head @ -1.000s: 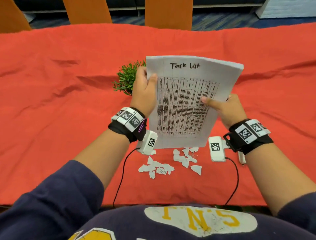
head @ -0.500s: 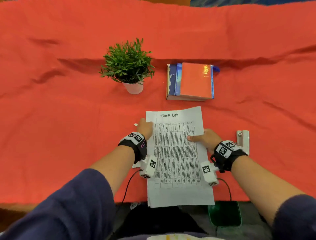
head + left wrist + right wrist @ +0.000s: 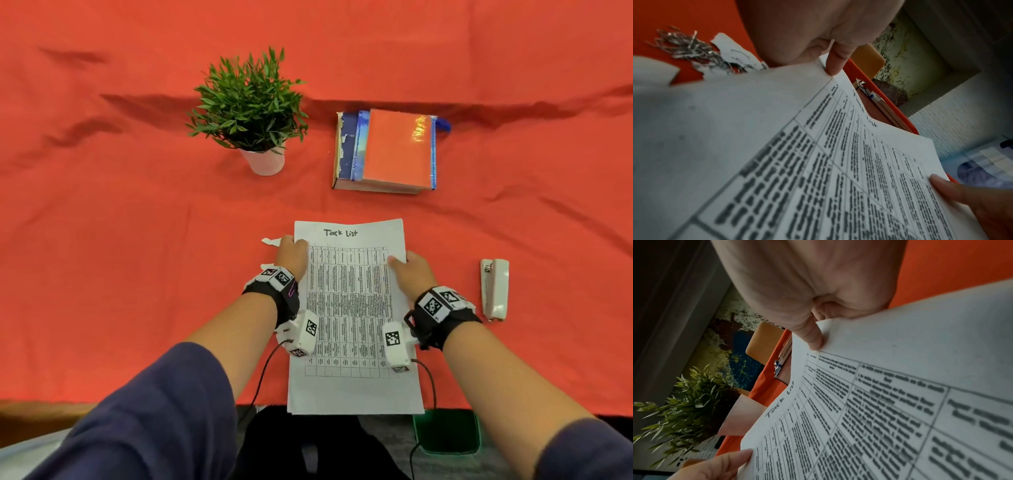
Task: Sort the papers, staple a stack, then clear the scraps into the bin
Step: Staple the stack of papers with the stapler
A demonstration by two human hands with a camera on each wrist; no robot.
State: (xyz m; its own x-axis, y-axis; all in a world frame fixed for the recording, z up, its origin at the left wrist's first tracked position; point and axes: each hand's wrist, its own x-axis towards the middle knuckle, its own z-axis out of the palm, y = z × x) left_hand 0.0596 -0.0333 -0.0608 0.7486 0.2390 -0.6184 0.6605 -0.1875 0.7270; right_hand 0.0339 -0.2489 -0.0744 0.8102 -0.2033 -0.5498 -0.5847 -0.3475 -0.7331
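Observation:
A stack of papers (image 3: pixel 349 308) headed "Task List" lies flat on the red cloth, its near end hanging over the table's front edge. My left hand (image 3: pixel 293 251) pinches its left edge; in the left wrist view the thumb (image 3: pixel 835 65) presses on top of the papers (image 3: pixel 797 146). My right hand (image 3: pixel 404 269) pinches the right edge, with its thumb (image 3: pixel 813 339) on the sheet (image 3: pixel 900 402). Torn white scraps (image 3: pixel 272 241) peek out left of the stack, beside loose metal bits (image 3: pixel 684 47). A white stapler (image 3: pixel 495 289) lies to the right, apart from both hands.
A potted green plant (image 3: pixel 250 106) stands at the back, left of centre. Stacked books (image 3: pixel 387 150) with a red cover on top lie to its right. A green bin (image 3: pixel 445 433) sits on the floor below the table's front edge.
A second ago both hands held the stack upright above the scraps. It has since come down flat onto the cloth, covering most scraps, and has barely shifted in the last half second.

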